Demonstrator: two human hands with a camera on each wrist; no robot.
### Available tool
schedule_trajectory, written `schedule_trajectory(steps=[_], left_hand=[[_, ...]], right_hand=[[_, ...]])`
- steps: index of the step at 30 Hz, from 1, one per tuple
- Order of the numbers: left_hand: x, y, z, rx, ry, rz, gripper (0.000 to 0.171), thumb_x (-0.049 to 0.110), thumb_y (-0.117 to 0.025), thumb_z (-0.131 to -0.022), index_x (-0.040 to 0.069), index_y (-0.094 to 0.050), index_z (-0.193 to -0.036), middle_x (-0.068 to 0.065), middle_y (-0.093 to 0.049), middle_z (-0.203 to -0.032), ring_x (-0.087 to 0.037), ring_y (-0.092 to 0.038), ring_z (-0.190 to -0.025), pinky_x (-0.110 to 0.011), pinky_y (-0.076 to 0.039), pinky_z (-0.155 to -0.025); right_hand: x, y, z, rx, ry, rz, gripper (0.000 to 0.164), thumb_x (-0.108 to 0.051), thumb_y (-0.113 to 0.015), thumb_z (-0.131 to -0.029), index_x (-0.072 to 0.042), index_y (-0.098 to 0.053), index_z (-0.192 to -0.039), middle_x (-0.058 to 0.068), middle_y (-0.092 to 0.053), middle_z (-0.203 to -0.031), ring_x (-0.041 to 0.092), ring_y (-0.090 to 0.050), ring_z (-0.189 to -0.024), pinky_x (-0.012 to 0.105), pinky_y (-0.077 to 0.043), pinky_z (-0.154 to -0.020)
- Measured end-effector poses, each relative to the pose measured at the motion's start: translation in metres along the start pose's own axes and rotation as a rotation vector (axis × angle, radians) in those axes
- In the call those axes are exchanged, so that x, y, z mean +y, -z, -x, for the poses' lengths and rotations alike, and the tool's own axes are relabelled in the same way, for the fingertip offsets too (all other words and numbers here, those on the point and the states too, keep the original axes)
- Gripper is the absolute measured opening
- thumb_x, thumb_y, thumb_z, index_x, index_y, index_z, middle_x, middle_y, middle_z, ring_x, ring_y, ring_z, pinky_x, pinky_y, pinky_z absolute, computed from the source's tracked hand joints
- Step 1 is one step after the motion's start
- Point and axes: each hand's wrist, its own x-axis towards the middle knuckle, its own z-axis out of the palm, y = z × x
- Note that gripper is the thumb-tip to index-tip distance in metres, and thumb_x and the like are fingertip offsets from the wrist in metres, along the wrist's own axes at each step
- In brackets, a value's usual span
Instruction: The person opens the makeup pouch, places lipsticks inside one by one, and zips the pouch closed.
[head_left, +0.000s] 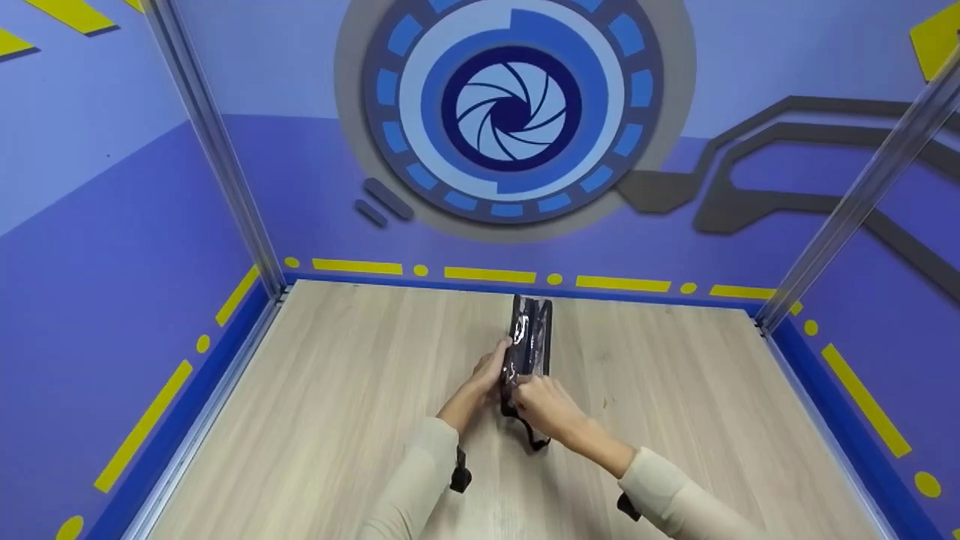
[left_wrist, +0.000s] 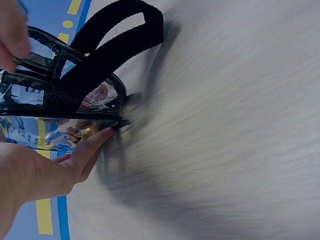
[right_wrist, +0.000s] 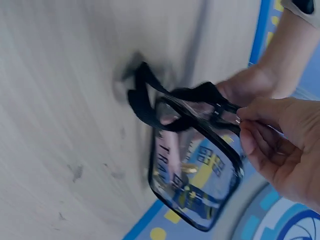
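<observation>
A clear plastic zip bag (head_left: pixel 531 341) with black edging stands on the wooden tabletop, long and narrow from above. Its black strap (left_wrist: pixel 117 47) loops out from the near end. Along the bag's left side lies my left hand (head_left: pixel 487 369), its fingers (left_wrist: pixel 92 145) fairly straight against the clear wall and reaching toward the table. My right hand (head_left: pixel 546 403) is at the near end of the top, where thumb and forefinger pinch the small zipper pull (right_wrist: pixel 238 120). Through the clear end panel (right_wrist: pixel 197 170) a pink packet with dark lettering shows; other contents are hard to make out.
The pale wood tabletop (head_left: pixel 360 390) stretches to both sides of the bag. Blue printed panels (head_left: pixel 285 187) wall it in at the back and sides, with metal posts (head_left: pixel 217 142) in the corners. The bag's far end is close to the back wall.
</observation>
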Motion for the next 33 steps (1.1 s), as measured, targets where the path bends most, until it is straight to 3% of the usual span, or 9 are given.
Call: schedule_trajectory(steps=[4,8,11,14,17,21,26,30,33], left_hand=[[-0.001,-0.001,0.000,-0.027,-0.001,0.016,0.067,0.062,-0.033,-0.102,0.007,-0.072,-0.103,-0.002,-0.069,-0.087,-0.014,-0.063,-0.079,-0.025,-0.050,-0.078],[-0.005,-0.003,0.000,-0.088,0.015,0.068,0.070,0.061,-0.031,-0.103,0.004,-0.070,-0.109,-0.004,-0.071,-0.089,-0.015,-0.066,-0.079,-0.026,-0.053,-0.078],[-0.006,-0.006,0.000,-0.129,0.020,0.109,0.070,0.062,-0.030,-0.104,0.004,-0.068,-0.112,-0.004,-0.070,-0.088,-0.015,-0.067,-0.078,-0.027,-0.057,-0.076],[-0.005,-0.007,0.001,-0.158,0.017,0.148,0.069,0.061,-0.030,-0.105,0.003,-0.066,-0.115,-0.004,-0.070,-0.089,-0.015,-0.068,-0.078,-0.029,-0.059,-0.076],[-0.003,-0.006,0.001,-0.163,0.011,0.147,0.069,0.060,-0.029,-0.105,0.003,-0.066,-0.116,-0.005,-0.071,-0.090,-0.015,-0.068,-0.078,-0.029,-0.059,-0.076],[-0.001,-0.004,-0.001,-0.147,0.015,0.098,0.070,0.061,-0.027,-0.105,0.004,-0.067,-0.114,-0.004,-0.071,-0.089,-0.014,-0.069,-0.076,-0.028,-0.059,-0.074],[0.002,-0.003,-0.002,-0.137,-0.006,0.079,0.072,0.061,-0.024,-0.105,0.004,-0.067,-0.118,-0.003,-0.071,-0.094,-0.012,-0.066,-0.079,-0.025,-0.055,-0.078],[0.004,-0.003,0.000,-0.173,-0.023,0.086,0.075,0.062,-0.020,-0.105,0.004,-0.065,-0.124,-0.007,-0.071,-0.102,-0.015,-0.067,-0.087,-0.029,-0.055,-0.088],[0.006,-0.001,0.000,-0.189,-0.015,0.035,0.080,0.065,-0.017,-0.104,0.004,-0.060,-0.135,-0.011,-0.069,-0.120,-0.022,-0.067,-0.110,-0.038,-0.050,-0.106]], right_hand=[[-0.004,-0.016,0.006,0.015,0.046,0.200,0.020,-0.015,-0.084,-0.076,-0.013,-0.069,-0.065,0.002,-0.069,-0.072,0.018,-0.062,-0.053,0.031,-0.052,-0.045],[-0.008,-0.030,0.014,0.005,0.097,0.387,0.022,-0.030,-0.088,-0.072,-0.014,-0.072,-0.071,0.002,-0.068,-0.076,0.015,-0.062,-0.054,0.028,-0.053,-0.046],[-0.009,-0.037,0.020,-0.006,0.138,0.480,0.014,-0.022,-0.085,-0.071,-0.015,-0.072,-0.073,0.002,-0.065,-0.075,0.012,-0.060,-0.054,0.027,-0.051,-0.046],[-0.008,-0.041,0.023,0.000,0.139,0.498,0.012,-0.018,-0.083,-0.070,-0.014,-0.072,-0.073,0.001,-0.063,-0.073,0.011,-0.058,-0.055,0.026,-0.051,-0.046],[-0.009,-0.042,0.023,0.017,0.076,0.417,0.019,-0.023,-0.085,-0.073,-0.012,-0.070,-0.071,0.002,-0.062,-0.073,0.013,-0.059,-0.055,0.028,-0.052,-0.046],[-0.007,-0.035,0.021,0.036,-0.051,0.190,0.031,-0.032,-0.088,-0.074,-0.012,-0.067,-0.065,0.002,-0.065,-0.070,0.017,-0.062,-0.052,0.029,-0.053,-0.045],[0.009,-0.012,0.016,0.085,-0.180,-0.141,0.018,-0.017,-0.082,-0.084,-0.012,-0.072,-0.070,0.001,-0.069,-0.065,0.006,-0.058,-0.051,0.019,-0.050,-0.046],[0.036,0.005,0.014,0.218,-0.230,-0.312,0.013,-0.006,-0.072,-0.091,-0.004,-0.076,-0.078,0.001,-0.065,-0.057,-0.006,-0.043,-0.044,0.009,-0.039,-0.041],[0.061,0.013,0.012,0.326,-0.251,-0.309,0.013,-0.003,-0.071,-0.091,-0.001,-0.076,-0.079,0.004,-0.066,-0.057,-0.003,-0.045,-0.042,0.010,-0.040,-0.041]])
